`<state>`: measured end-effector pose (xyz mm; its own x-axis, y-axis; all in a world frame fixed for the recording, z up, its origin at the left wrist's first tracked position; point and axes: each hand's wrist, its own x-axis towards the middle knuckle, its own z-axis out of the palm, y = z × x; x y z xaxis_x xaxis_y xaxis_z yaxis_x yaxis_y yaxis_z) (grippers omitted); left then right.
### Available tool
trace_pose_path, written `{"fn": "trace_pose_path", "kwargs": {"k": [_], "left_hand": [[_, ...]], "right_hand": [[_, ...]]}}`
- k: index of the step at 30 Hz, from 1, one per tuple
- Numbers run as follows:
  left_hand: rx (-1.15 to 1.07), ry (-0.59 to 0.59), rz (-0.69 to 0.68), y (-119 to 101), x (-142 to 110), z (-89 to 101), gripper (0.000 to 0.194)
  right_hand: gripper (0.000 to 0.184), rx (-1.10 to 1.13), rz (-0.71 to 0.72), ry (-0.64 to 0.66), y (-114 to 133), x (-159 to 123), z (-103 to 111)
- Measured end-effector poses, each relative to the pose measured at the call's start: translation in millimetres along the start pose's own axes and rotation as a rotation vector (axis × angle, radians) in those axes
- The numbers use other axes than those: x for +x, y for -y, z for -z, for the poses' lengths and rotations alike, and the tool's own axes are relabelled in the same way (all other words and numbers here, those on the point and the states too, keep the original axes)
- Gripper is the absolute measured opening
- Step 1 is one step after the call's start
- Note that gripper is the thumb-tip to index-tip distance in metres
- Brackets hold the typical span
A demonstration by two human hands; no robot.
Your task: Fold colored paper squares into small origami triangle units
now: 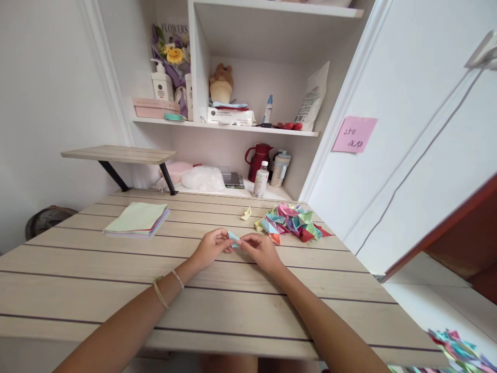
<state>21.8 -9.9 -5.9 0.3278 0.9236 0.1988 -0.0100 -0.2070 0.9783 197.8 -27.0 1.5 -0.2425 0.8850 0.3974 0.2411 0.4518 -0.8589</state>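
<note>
Pale blue paper [233,237]: sat between both grips, over the middle of the surface [233,311]; whether it touched down, I couldn't tell.
Left grip [213,247]: pinched the paper's left side.
Right grip [264,253]: thumb and fingers closed on its right side.
Handling: I judged it nearly weightless, crisp along creases, easily crushed; best held lightly by folded edges.
Hidden folds: fingers covered both ends.
Heap of folded papers [291,221]: overlapped too much to count.
Lower heap [458,346]: ran out of view, lower right.
</note>
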Motion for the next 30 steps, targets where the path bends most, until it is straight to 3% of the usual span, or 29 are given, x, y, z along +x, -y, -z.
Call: {"fn": "trace_pose_path", "kwargs": {"k": [12, 17, 24, 30], "left_hand": [[-0.017, 0.055, 0.048, 0.1, -4.2, -5.5, 0.026], [-0.087, 0.005, 0.118, -2.1, -0.8, -1.2, 0.028], [-0.149, 0.113, 0.174, 0.4, -1.0, 3.5, 0.03], [-0.164, 0.122, 0.194, 0.1, -0.8, 3.9, 0.028]], "right_hand": [[0.024, 0.105, -0.07, -0.106, -1.4, 2.2, -2.1], [0.025, 0.334, -0.144, -0.023, 0.9, 2.9, -3.8], [0.019, 0.672, -0.351, 0.144, -2.9, 0.9, -1.9], [0.018, 0.755, -0.375, 0.157, -2.9, 0.1, -4.0]]}}
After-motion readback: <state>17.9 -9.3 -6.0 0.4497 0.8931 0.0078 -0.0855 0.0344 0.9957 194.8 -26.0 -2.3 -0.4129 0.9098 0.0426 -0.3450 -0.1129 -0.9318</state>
